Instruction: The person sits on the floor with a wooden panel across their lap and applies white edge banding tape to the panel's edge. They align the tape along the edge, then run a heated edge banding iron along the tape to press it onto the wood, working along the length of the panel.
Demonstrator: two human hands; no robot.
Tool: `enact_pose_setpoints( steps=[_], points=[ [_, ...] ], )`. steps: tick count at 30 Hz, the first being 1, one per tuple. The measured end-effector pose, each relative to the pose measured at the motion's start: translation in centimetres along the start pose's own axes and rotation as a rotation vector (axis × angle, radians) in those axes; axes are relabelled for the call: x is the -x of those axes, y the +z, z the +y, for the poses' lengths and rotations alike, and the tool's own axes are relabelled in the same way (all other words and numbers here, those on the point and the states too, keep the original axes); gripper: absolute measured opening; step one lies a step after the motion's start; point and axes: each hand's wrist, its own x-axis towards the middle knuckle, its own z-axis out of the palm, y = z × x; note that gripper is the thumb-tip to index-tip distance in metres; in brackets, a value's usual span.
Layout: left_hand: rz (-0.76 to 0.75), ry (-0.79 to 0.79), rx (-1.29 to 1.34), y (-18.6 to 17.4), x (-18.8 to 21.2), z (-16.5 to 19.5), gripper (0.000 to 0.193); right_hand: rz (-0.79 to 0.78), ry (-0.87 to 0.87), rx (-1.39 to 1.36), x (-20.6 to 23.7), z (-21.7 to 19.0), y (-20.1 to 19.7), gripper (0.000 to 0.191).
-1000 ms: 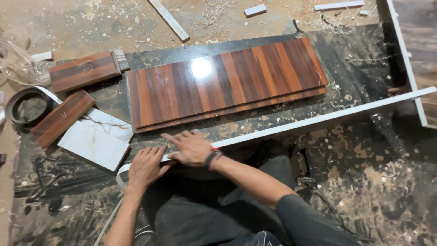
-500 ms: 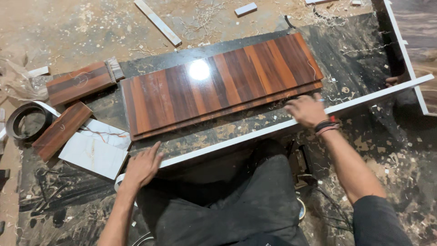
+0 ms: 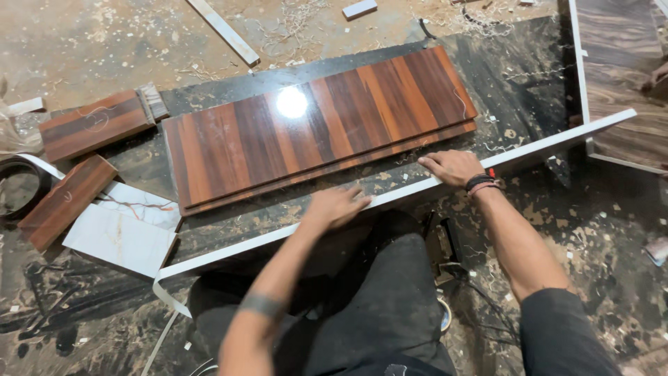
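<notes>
A long board stands on edge across the floor in front of me, its top edge covered by a white edge band. My left hand presses flat on the band near the middle of the board. My right hand, with a dark and red wristband, rests palm down on the band further right. A loose tail of the band curls off the left end. Beyond the board lies a large glossy striped brown laminate panel on the dark floor sheet.
Two smaller brown laminate offcuts lie at left, with a brush, a white marbled sheet and a dark roll of banding. A wood strip and shavings lie beyond. A white-edged wood-grain panel sits at right.
My right hand slid right along the white band from the left part to the right part of the board. My left hand followed from the left end to the middle.
</notes>
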Motion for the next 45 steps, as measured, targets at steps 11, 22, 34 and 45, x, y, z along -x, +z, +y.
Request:
enact_pose_setpoints(
  steps=[11,22,34,45],
  points=[
    [0.035,-0.339,-0.093,-5.8,21.4,-18.3,0.051,-0.26,-0.024,0.045,-2.5,-3.3,0.8,0.063],
    [0.297,-0.363,0.174,-5.0,21.8,-18.6,0.045,0.078,-0.823,-0.094,-1.2,-37.6,9.5,0.048],
    [0.182,-0.569,-0.096,-4.5,23.8,-22.6,0.053,0.44,-0.234,0.13,-2.3,-0.4,2.1,0.037],
    [0.387,-0.02,0.08,0.2,3.4,-2.4,0.096,0.276,-0.464,-0.025,-3.4,-14.1,6.7,0.036]
  ],
)
